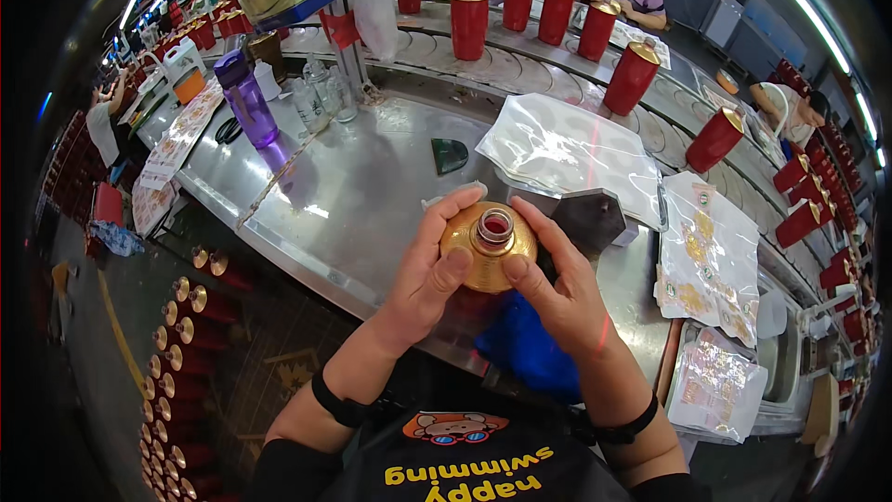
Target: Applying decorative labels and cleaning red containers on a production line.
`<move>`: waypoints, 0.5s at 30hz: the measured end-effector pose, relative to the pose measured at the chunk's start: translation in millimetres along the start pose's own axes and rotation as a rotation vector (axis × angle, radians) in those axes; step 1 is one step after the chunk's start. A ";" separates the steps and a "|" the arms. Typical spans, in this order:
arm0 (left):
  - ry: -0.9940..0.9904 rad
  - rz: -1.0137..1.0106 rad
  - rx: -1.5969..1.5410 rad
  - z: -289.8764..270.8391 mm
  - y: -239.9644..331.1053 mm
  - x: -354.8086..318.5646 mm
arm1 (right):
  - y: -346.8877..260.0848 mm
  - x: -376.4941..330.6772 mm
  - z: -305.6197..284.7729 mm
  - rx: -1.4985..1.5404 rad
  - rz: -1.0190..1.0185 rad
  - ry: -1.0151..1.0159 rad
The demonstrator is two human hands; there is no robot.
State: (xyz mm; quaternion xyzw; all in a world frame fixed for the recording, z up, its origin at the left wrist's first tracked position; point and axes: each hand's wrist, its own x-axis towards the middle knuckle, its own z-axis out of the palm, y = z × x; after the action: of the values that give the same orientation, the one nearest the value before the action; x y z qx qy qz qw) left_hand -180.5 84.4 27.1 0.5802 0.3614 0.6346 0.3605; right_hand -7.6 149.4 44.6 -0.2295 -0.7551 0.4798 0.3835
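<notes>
A red bottle with a ridged gold shoulder [481, 270] and an uncapped threaded neck stands between my hands at the near edge of the metal table. My left hand [420, 277] wraps its left side, thumb pressed on the gold shoulder. A whitish covering shows at that hand's fingertips. On the other side my right hand [565, 296] grips the bottle with thumb and fingers. The lower part of the bottle is mostly hidden. A bunched blue cloth or bag [530, 344] lies beside my right wrist, and a dark faceted block [592, 220] sits beyond my right fingers.
Sticker sheets [708, 256] and a clear plastic-covered sheet [567, 144] lie to the right. A purple drink bottle [246, 102] and glass jars [325, 91] stand at left on the metal table [344, 177]. Red bottles [470, 26] line the conveyor behind; more crowd the floor at left.
</notes>
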 end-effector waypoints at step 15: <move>0.019 -0.124 -0.112 1.6 3.9 -2.4 | 2.3 2.9 2.1 0.202 0.106 -0.022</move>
State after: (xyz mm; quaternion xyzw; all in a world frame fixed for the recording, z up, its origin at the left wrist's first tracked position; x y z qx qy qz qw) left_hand -179.0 80.5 29.5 0.5295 0.3641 0.6358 0.4276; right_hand -11.1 151.3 43.0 -0.2240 -0.6940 0.5753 0.3705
